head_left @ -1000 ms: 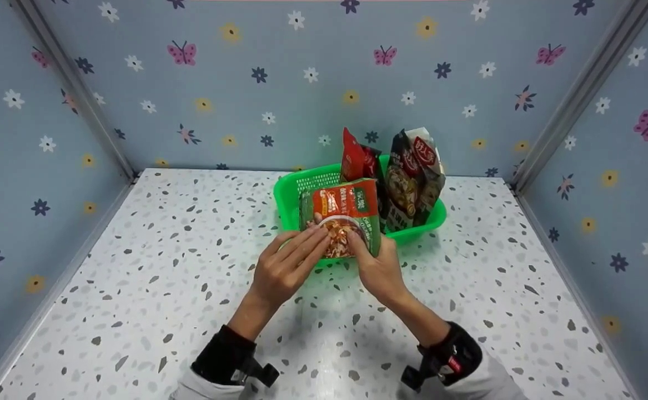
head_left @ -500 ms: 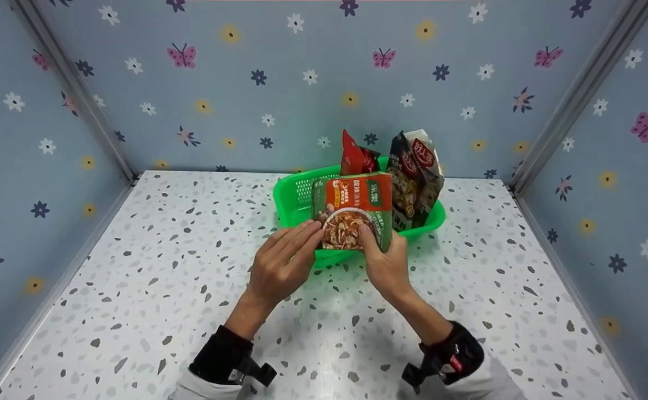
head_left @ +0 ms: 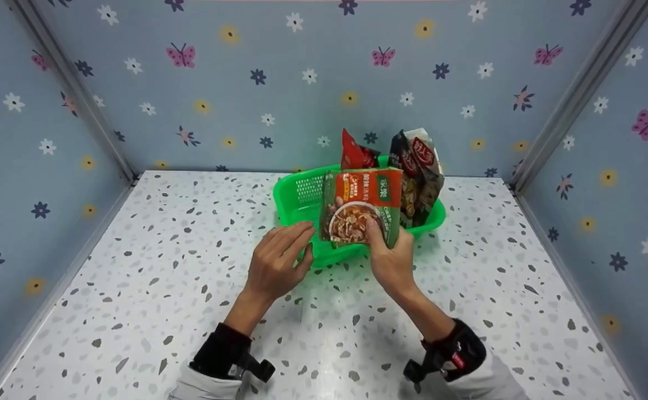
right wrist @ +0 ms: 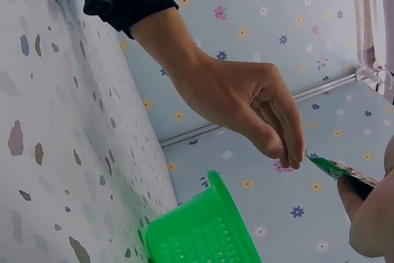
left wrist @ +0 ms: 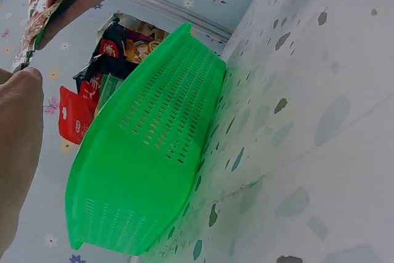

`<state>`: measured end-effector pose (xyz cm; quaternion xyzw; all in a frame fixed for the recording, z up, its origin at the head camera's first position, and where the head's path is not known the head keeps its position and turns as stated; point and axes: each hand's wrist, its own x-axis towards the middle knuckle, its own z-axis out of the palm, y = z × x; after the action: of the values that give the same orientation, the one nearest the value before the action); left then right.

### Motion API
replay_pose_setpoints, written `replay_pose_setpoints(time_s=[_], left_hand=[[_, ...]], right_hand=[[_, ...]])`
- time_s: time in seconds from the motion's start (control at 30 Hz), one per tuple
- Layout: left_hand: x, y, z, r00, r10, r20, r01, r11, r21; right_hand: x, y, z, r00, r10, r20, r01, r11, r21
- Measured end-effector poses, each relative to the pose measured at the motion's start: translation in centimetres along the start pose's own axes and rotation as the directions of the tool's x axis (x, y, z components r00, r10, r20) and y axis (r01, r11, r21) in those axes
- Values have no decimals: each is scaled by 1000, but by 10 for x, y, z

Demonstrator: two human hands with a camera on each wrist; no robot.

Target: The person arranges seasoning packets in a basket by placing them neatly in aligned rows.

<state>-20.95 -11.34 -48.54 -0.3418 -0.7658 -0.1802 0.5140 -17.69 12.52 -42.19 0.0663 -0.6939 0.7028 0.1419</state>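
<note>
My right hand [head_left: 393,264] pinches the right lower edge of a red and green food packet [head_left: 360,205], thumb on its printed front. The packet is above the green plastic basket [head_left: 326,258] and hides part of it. My left hand [head_left: 276,264] is left of the packet, palm down and fingers loosely bent, holding nothing. In the right wrist view a small gap separates the left hand [right wrist: 231,100] from the packet's edge [right wrist: 332,167]. Inside the basket stand a red packet [head_left: 357,153] and a black packet [head_left: 423,172], partly behind the held one.
The basket stands on a white speckled table [head_left: 190,250], near the flowered back wall [head_left: 279,100]. Flowered side walls rise at left and right. In the left wrist view a green packet edge [left wrist: 109,87] shows among the packets in the basket.
The right hand has moved the packet up and to the right. The left hand's fingers, on the packet's front a second ago, have come off it.
</note>
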Motion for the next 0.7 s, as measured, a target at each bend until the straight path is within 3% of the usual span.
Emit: replay_pose_setpoints(time_s=[0.13, 0.3, 0.53, 0.7], left_hand=[[-8, -5, 4, 990, -49, 135, 51, 999, -10], [-17, -7, 7, 948, -99, 304, 110, 994, -19], [-21, -5, 8, 932, -108, 347, 145, 986, -84], [-22, 1, 10, 907, -104, 409, 142, 988, -64]], right_hand=[[1, -2, -2, 1000, 8, -17, -7, 1000, 11], [2, -3, -3, 999, 9, -33, -9, 1000, 1], [2, -3, -3, 999, 9, -34, -9, 1000, 0], [3, -3, -4, 999, 27, -35, -28, 1000, -7]])
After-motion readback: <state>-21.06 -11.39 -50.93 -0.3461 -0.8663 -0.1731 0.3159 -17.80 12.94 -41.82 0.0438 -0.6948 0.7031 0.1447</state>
